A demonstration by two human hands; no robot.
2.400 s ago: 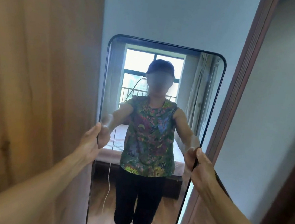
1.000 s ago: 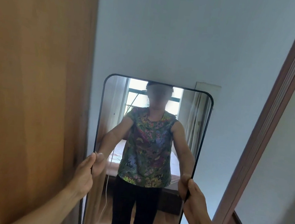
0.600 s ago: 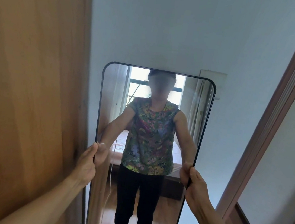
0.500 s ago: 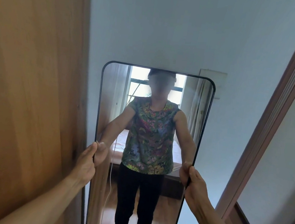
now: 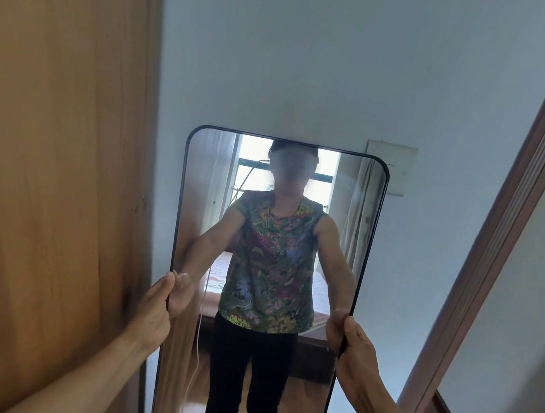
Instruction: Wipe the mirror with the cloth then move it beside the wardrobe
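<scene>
On the far left, the wardrobe (image 5: 55, 164) is seen as a big brown wood wall that fills that side top to bottom. Just to its right, the left hand (image 5: 154, 311) is closed around the left edge of the mirror (image 5: 275, 257), thumb on the glass side, fingers wrapped behind (those can't be seen).

The mirror is held up between the 2 hands, right in front of the person. It is tall and thin, w/ its long side going up and down, and it is stood nearly straight. A thin black rim w/ round corners is seen all around the top. The glass looks clean and bright, no smears can be made out. A bedroom and the person are shown in it. No cloth is seen anywhere, so the wiping is judged to be done.

The left edge of the mirror is very near the wardrobe side, but a thin strip of pale wall (image 5: 315, 58) is seen between them. Its bottom is cut off, so it can't be told if it rests on the floor.

On the right, the right hand (image 5: 351, 348) is closed on the right edge the same way. Past it, a brown door frame (image 5: 516, 200) is seen.

Both hands are equally near. Prob. only a small push left is needed.
</scene>
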